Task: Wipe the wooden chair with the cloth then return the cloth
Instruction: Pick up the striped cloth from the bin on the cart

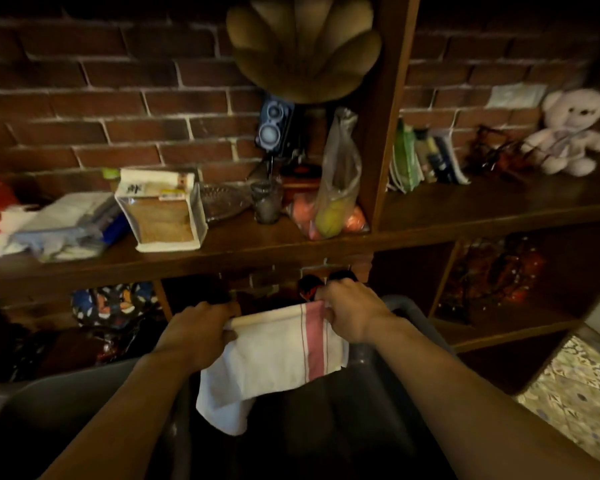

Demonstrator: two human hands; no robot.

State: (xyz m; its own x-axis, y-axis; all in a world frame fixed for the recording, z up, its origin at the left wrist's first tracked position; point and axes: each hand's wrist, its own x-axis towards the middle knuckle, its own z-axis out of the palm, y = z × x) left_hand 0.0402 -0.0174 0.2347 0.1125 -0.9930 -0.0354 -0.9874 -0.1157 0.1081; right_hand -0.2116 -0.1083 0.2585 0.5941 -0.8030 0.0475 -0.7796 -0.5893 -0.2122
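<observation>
Below the cluttered wooden shelf [291, 247], in front of the brick wall [118, 109], a white cloth with a red stripe [281, 348] is draped over a pale wooden rail [257, 318], its longer part hanging down on the near side. The left hand [201, 327] is closed on the cloth's left edge where it meets the rail, fingers curled over the top. The right hand [350, 315] is pinched onto the cloth's right edge, just beside the red stripe, with the fingers gathered tightly on the fabric. The cloth is held at both ends, apparently so that it can be spread flat and kept even along the rail.

Whether the cloth is being hung back or taken down cannot be told from this view. No wooden chair can be identified with certainty; the dark grey surface [343, 410] beneath the arms is too dim to name. The rail's supports are hidden by the hands.

On the shelf above are noted a bag of fruit [336, 202], a boxed packet [163, 213] and folded linens [66, 226]; a plush bear [568, 133] is seated in the right compartment. None is touched by either hand.
</observation>
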